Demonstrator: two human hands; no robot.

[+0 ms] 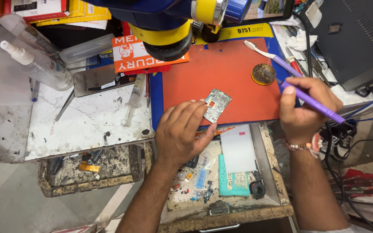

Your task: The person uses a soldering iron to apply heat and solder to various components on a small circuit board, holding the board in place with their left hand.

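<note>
Purple toothbrush (281, 80) in right hand (305, 108) — syringe (134, 100), perhaps flux tin (263, 73), nearby.

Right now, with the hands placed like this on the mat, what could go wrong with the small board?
1. The left hand pins the circuit board only by its edge with the fingertips, so it may slide on the red mat.
2. The board lies near the mat's front edge, above the open drawer; it might drop in.
3. The right hand grips a purple tool close to the brass dish and might knock it.
</note>
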